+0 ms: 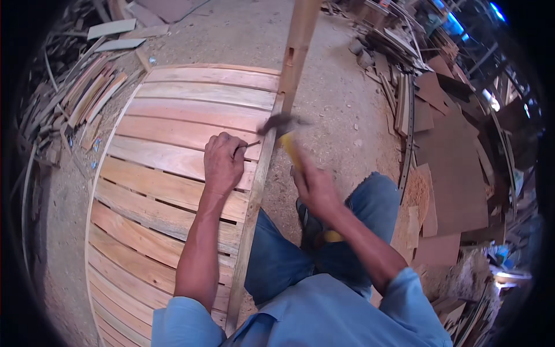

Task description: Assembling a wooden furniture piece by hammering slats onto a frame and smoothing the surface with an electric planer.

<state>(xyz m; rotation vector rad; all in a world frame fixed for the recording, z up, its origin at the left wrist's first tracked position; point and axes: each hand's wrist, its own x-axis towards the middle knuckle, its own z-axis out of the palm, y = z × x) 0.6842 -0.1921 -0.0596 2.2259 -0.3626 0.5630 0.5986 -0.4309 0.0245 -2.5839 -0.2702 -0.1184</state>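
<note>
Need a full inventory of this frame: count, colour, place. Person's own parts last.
Slatted wooden panel: one, pinkish to tan, left of centre
Edge rail: one, brown, along the panel's right side
Slotted post: one, brown, top centre
Nail: one, dark, in the left grip
Hammer: one, yellow handle, dark blurred head, in the right grip
Scrap strips: too many to count, mixed browns, upper left
Sheet boards: several, brown, right
Floor: one, grey-brown, beyond the person
Jeans: one pair, blue, lower centre
Shirt: one, light blue, bottom
Left grip: one, bare, over the panel
Right grip: one, bare, right of the rail
</note>
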